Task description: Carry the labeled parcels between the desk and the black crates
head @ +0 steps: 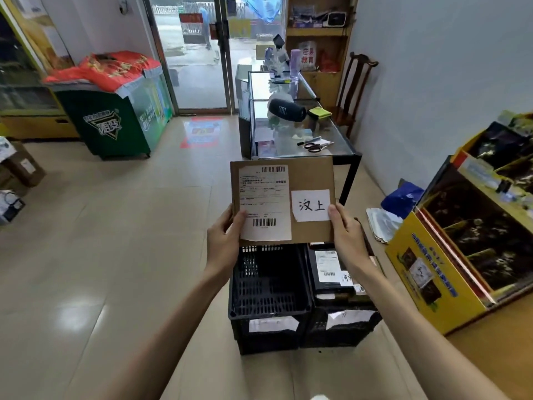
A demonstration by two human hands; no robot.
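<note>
With both hands up front, left hand point(223, 235) and right hand point(344, 230) grip the brown parcel point(310, 176) by its lower corners. Two black crates point(269, 287) sit just below the hands; the right one probably holds labeled parcels.

The room is evenly and fairly brightly lit, with daylight entering through the glass door point(199, 50) at the far end, where the outdoor scene is washed out and pale. The glossy floor tiles point(95, 226) carry soft reflections, including a bright patch of glare at lower left. Shadows are faint and diffuse. The wide-angle lens bends straight lines near the edges, and the wall point(432, 82) leans inward. The whole frame looks slightly soft, and fine print is unreadable.
</note>
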